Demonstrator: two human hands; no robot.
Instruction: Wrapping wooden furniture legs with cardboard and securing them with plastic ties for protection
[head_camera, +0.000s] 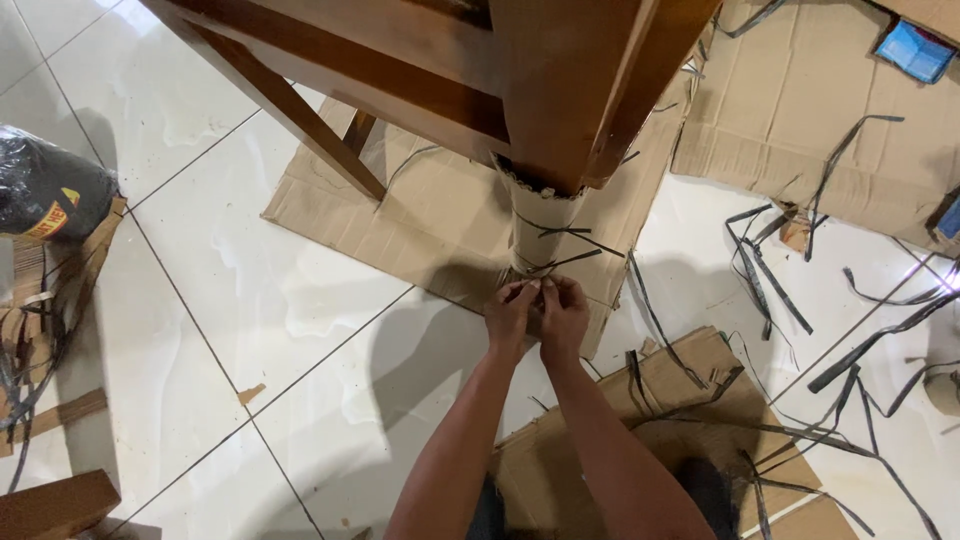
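You are holding both hands together at the foot of a wooden furniture leg (560, 90) that is wrapped low down in pale cardboard wrapping (540, 235). Your left hand (512, 312) and right hand (565, 315) are touching each other, fingers curled in and pinching at the black plastic strap (560, 262) that is circling the wrapping's base. How tightly each hand is gripping the strap, I cannot tell: the fingertips are hiding the contact.

The wrapped leg is standing on a flat cardboard sheet (420, 215) lying on the white tiled floor (230, 290), just past your hands at 12 o'clock.

Packages and labels:
- At 9 o'clock, far left edge, a black plastic-wrapped bundle (45, 190) is showing a small yellow and red label; it is cut off by the frame.
- At 1 o'clock, top right corner, a small blue packet (915, 50) is resting on a larger cardboard sheet (800, 130).
- At 3 o'clock, a second blue object (950, 215) is barely entering the frame; its kind is not readable.

Loose black strap offcuts (770, 280) are lying scattered from 2 to 5 o'clock. More cardboard (640, 420) is lying under your forearms at 5 o'clock. A wooden piece (55, 505) is sitting cut off at 7 o'clock. The furniture's upper frame is running out of view at the top.
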